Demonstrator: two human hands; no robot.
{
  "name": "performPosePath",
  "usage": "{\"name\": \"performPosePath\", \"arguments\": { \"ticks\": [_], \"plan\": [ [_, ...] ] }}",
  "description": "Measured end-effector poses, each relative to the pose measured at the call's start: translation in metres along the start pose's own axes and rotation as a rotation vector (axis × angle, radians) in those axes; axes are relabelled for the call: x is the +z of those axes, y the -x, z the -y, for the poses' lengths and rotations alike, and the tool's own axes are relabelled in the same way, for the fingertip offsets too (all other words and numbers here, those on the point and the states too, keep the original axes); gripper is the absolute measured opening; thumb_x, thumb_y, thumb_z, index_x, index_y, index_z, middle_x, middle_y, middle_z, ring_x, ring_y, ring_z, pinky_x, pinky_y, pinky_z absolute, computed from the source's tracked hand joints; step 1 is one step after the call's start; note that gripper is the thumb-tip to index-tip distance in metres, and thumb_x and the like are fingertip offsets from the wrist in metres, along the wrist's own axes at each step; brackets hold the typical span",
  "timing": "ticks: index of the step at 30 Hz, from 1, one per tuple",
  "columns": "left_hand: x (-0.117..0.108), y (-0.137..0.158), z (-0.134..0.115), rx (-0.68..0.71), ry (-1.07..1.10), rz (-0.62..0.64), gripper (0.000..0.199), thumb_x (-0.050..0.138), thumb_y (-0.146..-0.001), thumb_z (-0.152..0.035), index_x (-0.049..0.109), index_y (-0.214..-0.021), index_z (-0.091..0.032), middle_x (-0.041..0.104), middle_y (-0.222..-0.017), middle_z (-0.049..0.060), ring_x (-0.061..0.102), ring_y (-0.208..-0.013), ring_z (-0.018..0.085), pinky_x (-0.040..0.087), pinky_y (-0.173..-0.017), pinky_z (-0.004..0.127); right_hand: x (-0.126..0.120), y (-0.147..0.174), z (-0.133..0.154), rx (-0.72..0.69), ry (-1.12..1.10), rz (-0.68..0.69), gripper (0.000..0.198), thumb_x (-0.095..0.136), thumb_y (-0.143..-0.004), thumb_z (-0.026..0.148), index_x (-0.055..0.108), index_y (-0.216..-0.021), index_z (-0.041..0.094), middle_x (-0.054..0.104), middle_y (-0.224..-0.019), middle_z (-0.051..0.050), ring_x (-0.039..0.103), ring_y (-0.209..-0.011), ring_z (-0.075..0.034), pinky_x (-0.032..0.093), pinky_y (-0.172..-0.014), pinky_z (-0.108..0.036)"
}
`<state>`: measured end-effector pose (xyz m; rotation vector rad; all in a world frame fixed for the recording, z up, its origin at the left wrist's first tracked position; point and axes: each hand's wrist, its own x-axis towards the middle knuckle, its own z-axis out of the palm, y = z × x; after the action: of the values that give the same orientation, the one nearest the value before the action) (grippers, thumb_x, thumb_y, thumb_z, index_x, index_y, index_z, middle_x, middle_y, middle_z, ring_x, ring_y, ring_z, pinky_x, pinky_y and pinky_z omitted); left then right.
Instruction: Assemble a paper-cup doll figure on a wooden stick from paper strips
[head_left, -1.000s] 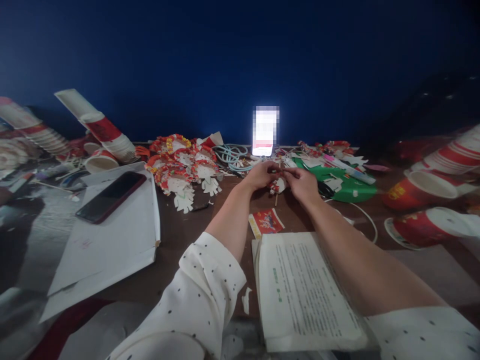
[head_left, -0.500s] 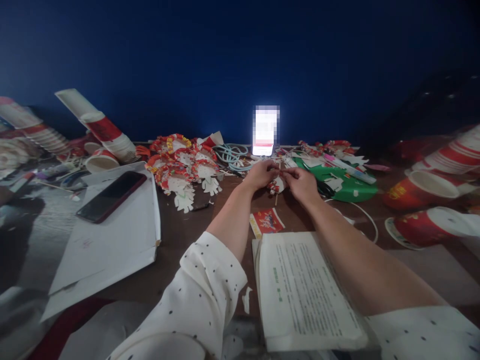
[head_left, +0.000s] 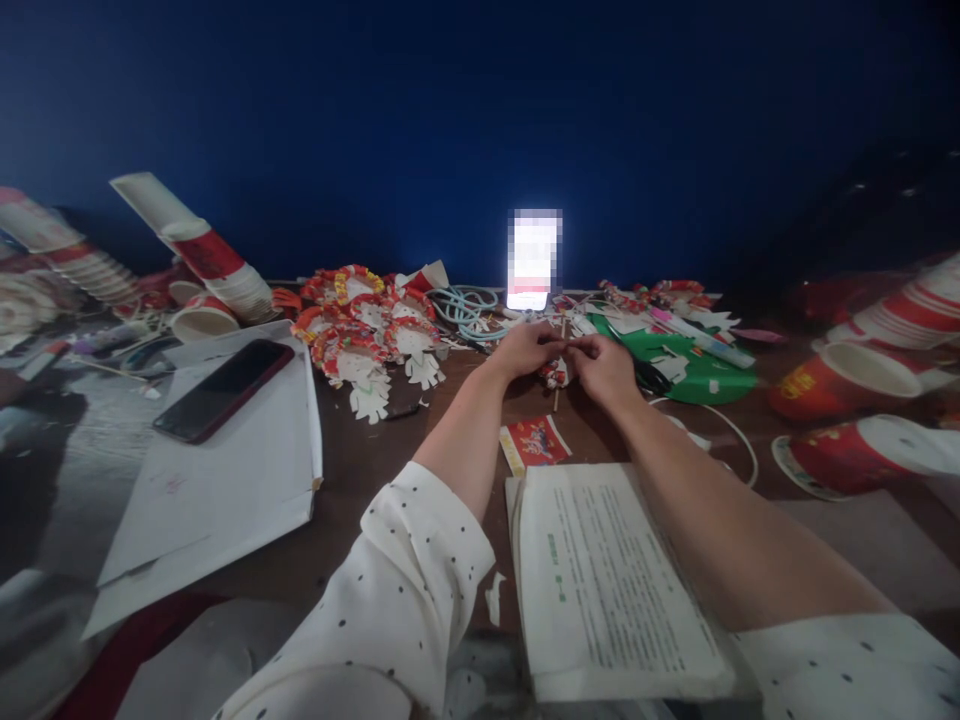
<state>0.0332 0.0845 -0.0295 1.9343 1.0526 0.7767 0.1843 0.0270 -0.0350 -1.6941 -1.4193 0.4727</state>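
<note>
Both my hands meet over the middle of the table, fingertips pinched close together. Between them is a small red-and-white paper piece (head_left: 555, 374) with a thin stick (head_left: 556, 402) poking out below and above the fingers. My left hand (head_left: 527, 350) is closed on it from the left, and my right hand (head_left: 606, 370) from the right. The fingers hide much of the piece. Just nearer to me lies a red-and-yellow printed paper scrap (head_left: 535, 443). Beyond the hands, a lit phone (head_left: 533, 260) stands upright, its screen blurred out.
An open book (head_left: 600, 580) lies between my forearms. Red-and-white paper crafts (head_left: 367, 330) are heaped at the left. Green paper (head_left: 694, 370) lies at the right, near paper cups (head_left: 847, 375). A dark phone (head_left: 223, 390) rests on a white board (head_left: 225, 500); stacked cups (head_left: 217, 270) lean behind.
The paper piece and its stick have turned slightly between my fingers, and the fingertips have shifted a little. Both arms stay nearly in place.
</note>
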Motion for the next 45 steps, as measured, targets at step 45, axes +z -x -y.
{"name": "performPosePath", "arguments": {
  "ticks": [45],
  "plan": [
    [0.0008, 0.0032, -0.0029, 0.065, -0.249, -0.014, 0.023, 0.064, -0.085, -0.021, 0.075, -0.105, -0.021, 0.076, -0.105, 0.006, 0.066, -0.1, 0.022, 0.05, -0.094, 0.034, 0.0008, -0.0002, -0.0027, -0.015, 0.003, 0.008, 0.02, 0.065, -0.08, 0.027, 0.073, -0.095, 0.017, 0.077, -0.094, -0.011, 0.071, -0.088, -0.025, 0.054, -0.084, -0.039]
  ]
}}
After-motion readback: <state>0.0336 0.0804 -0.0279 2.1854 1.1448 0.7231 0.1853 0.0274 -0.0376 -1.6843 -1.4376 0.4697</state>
